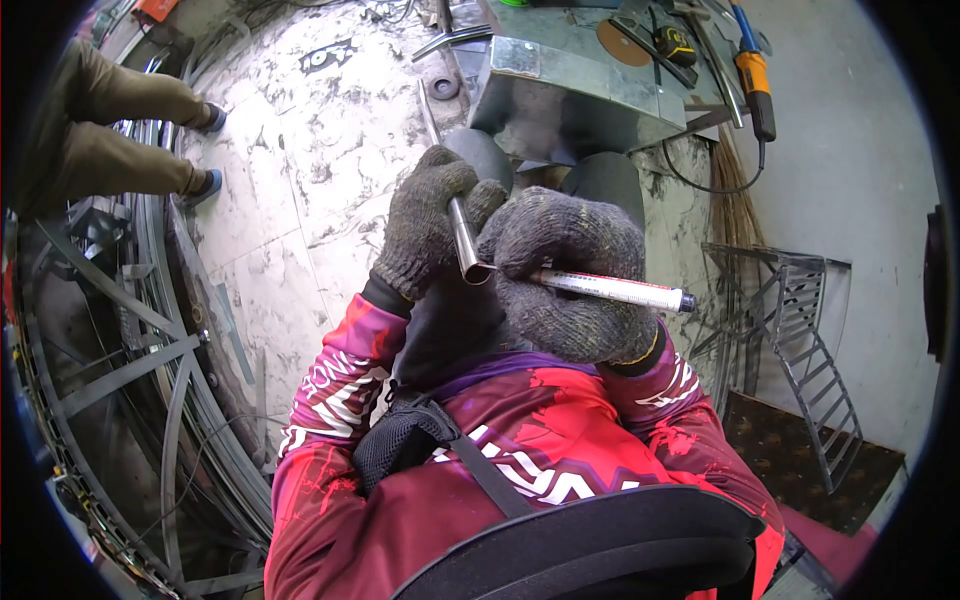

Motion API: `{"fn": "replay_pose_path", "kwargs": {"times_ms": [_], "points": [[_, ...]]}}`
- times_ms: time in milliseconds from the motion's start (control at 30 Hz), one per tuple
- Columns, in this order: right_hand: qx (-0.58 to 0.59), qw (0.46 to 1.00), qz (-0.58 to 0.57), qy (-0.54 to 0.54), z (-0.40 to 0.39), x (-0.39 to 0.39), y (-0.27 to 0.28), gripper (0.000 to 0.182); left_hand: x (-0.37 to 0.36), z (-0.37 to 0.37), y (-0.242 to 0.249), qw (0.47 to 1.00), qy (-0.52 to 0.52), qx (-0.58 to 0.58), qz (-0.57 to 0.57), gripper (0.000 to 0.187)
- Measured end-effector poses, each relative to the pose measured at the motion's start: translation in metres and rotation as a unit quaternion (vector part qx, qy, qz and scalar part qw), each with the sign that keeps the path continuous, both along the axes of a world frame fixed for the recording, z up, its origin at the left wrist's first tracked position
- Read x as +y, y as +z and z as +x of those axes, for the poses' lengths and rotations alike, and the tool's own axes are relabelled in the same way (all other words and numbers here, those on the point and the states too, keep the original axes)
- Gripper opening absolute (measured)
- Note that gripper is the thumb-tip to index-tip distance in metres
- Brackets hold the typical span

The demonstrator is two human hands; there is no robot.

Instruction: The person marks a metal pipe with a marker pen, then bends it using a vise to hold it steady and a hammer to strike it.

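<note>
In a dark knitted glove, my left hand [425,215] is wrapped round a thin shiny metal tube [464,238]. The tube's open end points toward me, and its far end reaches past the hand over the floor. My right hand [575,265], gloved the same way, is closed on a white marker pen [630,291] with red print and a dark end. The pen's writing end is right at the tube's open end, partly hidden by my fingers. Both hands are close together above my lap.
Ahead stands a sheet-metal box [575,95] bearing a tape measure [675,45], a brown disc [624,43] and an orange power tool [755,85] with a cord. A person's legs [130,130] are at left, near stacked metal profiles [165,400]. A ladder-like metal frame [810,350] leans at right.
</note>
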State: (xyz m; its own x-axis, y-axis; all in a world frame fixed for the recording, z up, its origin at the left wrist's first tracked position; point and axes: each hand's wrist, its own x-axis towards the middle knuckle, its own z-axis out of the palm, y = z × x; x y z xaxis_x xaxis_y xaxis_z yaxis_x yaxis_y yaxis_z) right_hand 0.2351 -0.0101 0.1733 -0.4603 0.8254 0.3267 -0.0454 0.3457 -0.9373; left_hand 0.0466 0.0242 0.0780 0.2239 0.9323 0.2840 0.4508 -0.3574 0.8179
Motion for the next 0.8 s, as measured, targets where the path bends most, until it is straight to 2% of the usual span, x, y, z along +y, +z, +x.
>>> {"fn": "replay_pose_path", "kwargs": {"times_ms": [567, 800], "points": [[0.015, 1.0, -0.009, -0.005, -0.001, -0.002, -0.001, 0.017, 0.001, 0.0, -0.005, 1.0, 0.005, -0.009, 0.002, 0.017], [-0.028, 0.998, -0.053, -0.006, 0.001, 0.0, 0.006, 0.015, -0.002, 0.001, 0.002, 1.0, 0.002, 0.002, -0.019, 0.018]]}}
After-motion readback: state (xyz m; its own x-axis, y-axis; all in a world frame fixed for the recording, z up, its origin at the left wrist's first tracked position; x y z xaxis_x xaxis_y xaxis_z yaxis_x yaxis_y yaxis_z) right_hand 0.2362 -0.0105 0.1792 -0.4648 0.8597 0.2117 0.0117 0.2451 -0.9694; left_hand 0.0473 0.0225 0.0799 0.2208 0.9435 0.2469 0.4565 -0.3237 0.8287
